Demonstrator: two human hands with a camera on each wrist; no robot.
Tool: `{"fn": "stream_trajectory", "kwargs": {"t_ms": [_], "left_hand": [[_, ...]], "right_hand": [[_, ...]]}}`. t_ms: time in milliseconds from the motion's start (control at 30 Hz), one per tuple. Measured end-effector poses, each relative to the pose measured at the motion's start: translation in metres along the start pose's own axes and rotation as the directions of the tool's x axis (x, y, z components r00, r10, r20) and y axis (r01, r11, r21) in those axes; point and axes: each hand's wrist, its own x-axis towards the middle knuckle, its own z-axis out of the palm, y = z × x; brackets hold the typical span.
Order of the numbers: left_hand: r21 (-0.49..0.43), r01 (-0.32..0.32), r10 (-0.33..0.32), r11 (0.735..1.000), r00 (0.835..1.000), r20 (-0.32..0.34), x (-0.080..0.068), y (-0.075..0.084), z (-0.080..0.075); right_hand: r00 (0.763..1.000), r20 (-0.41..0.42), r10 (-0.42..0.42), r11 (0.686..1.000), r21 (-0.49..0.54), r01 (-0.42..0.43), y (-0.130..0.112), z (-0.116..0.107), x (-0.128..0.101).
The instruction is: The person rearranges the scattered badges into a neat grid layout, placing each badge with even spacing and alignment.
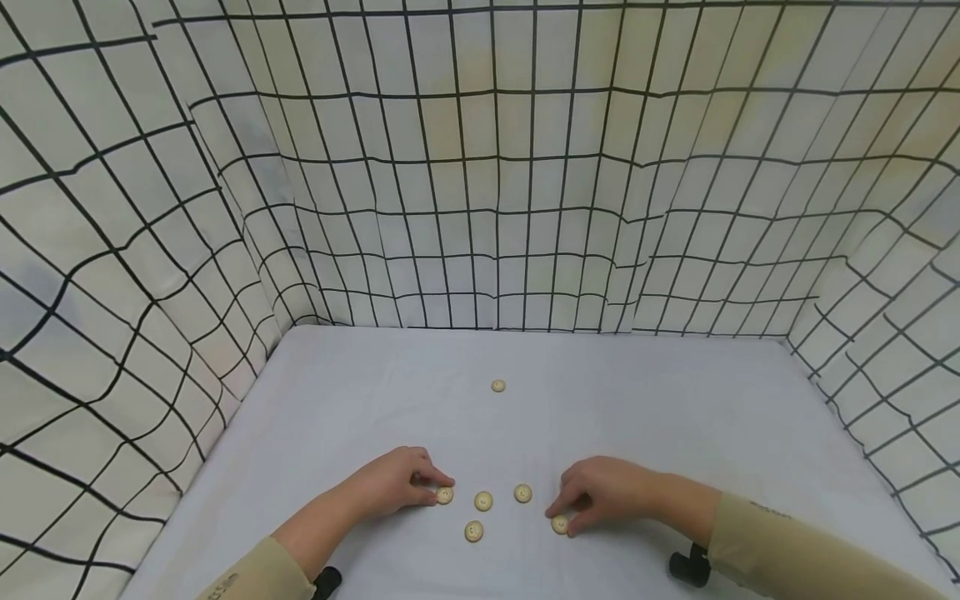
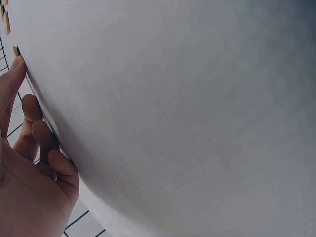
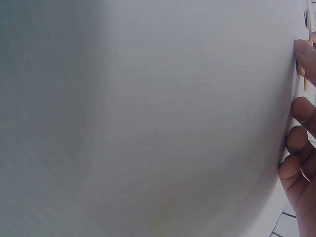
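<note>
Several cream round buttons lie on the white table [image 1: 675, 417]. My left hand [image 1: 438, 490] rests at the near middle with curled fingers, and its thumb and index tip pinch one button [image 1: 445, 495]. That button shows edge-on [image 2: 16, 50] by the index tip in the left wrist view. My right hand [image 1: 558, 512] is also curled, its thumb and index finger gripping another button [image 1: 560, 524], seen edge-on [image 3: 305, 81] in the right wrist view. Three loose buttons lie between the hands [image 1: 483, 501], [image 1: 522, 493], [image 1: 473, 531]. One more button [image 1: 498, 386] sits farther back.
Cloth walls [image 1: 480, 208] with a black grid pattern close in the table on the left, back and right. Black wrist mounts [image 1: 688, 567] sit by both beige sleeves at the near edge.
</note>
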Motion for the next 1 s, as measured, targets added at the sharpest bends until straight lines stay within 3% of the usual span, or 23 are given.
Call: {"fn": "stream_trajectory", "kwargs": {"t_ms": [533, 1000], "left_hand": [[0.0, -0.012, 0.012, 1.0, 1.0, -0.007, 0.001, -0.003, 0.001], [-0.021, -0.006, 0.006, 1.0, 1.0, 0.005, 0.0, 0.001, 0.0]], "right_hand": [[1.0, -0.017, -0.004, 0.999, -0.045, 0.003, 0.001, -0.002, 0.0], [0.988, -0.097, 0.12, 0.993, 0.029, -0.118, 0.018, -0.013, 0.004]]}}
